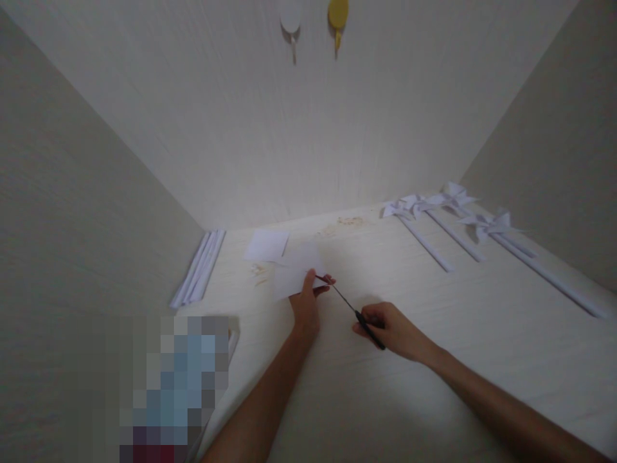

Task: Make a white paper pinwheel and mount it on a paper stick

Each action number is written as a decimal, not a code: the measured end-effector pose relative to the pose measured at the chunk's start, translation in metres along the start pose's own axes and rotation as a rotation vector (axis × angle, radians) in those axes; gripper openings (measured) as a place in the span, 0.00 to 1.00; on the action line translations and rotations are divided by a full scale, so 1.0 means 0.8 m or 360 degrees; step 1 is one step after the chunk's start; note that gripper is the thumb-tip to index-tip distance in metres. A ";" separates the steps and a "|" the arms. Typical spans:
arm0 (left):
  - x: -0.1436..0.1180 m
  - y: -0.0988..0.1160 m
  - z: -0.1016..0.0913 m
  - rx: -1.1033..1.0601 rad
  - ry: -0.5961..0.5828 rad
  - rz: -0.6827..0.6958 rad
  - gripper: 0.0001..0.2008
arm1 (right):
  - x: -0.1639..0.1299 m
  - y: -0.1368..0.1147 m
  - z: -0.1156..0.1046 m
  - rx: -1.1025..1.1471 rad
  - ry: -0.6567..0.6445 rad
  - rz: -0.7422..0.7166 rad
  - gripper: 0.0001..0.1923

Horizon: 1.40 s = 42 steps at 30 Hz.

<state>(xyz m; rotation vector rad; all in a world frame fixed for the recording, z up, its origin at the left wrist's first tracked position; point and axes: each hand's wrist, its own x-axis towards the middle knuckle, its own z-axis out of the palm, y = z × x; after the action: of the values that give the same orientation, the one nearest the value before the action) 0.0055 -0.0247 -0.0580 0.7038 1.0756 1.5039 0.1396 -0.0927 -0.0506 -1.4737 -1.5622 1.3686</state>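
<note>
A white paper square [292,279] is held at its right edge by my left hand [306,302], thumb on top and fingers underneath. My right hand [383,328] is closed around the black handle of a thin screwdriver-like tool [361,318]. Its slender metal shaft points up and left, and its far end meets the fingers of my left hand at the paper. Whether the tip pierces the sheet is too small to tell. Just behind lies another white paper square [268,245], with small pale pieces [259,271] nearby.
Several rolled paper tubes [200,269] lie at the left wall. To the right are several white paper pinwheels [486,224] on paper sticks. Small beige bits [349,221] lie near the back wall. A white hook [290,22] and a yellow hook [338,19] hang above. An object at lower left is pixelated.
</note>
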 end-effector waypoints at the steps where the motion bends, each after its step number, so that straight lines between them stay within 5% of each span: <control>1: 0.000 0.000 0.000 -0.0011 0.0015 0.0020 0.09 | 0.000 -0.001 0.001 0.0010 0.0008 -0.0007 0.18; 7: -0.006 -0.002 0.000 0.0320 -0.0134 0.0022 0.09 | 0.006 0.005 0.005 0.0407 0.0336 -0.0137 0.14; 13: -0.021 -0.008 0.001 0.0712 -0.0699 -0.0031 0.10 | 0.013 0.019 0.001 0.0752 0.0639 -0.0167 0.13; 17: -0.024 -0.008 0.001 0.0810 -0.0812 -0.0006 0.11 | 0.014 0.019 0.000 0.0765 0.0696 -0.0212 0.14; 21: -0.019 -0.004 0.001 0.0717 -0.0681 -0.0001 0.13 | 0.015 0.021 -0.003 0.0723 0.0771 -0.0258 0.13; 27: 0.004 -0.008 -0.005 0.0244 -0.0222 0.0007 0.09 | 0.017 0.028 -0.008 0.0678 0.0893 -0.0289 0.10; 30: 0.007 -0.009 -0.005 0.0252 -0.0205 -0.0002 0.08 | 0.018 0.029 -0.010 0.0775 0.0993 -0.0326 0.08; 36: -0.003 -0.008 -0.002 0.0220 -0.0657 -0.0203 0.09 | 0.028 0.032 -0.020 0.1223 0.1414 -0.0431 0.10; 42: -0.010 -0.011 -0.006 0.0223 -0.0959 -0.0420 0.12 | 0.028 0.025 -0.022 0.1486 0.1193 -0.0352 0.10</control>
<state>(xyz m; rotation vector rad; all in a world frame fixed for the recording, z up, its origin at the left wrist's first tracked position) 0.0066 -0.0336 -0.0675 0.9907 0.7722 0.9065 0.1579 -0.0696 -0.0686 -0.9754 -0.4605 0.9937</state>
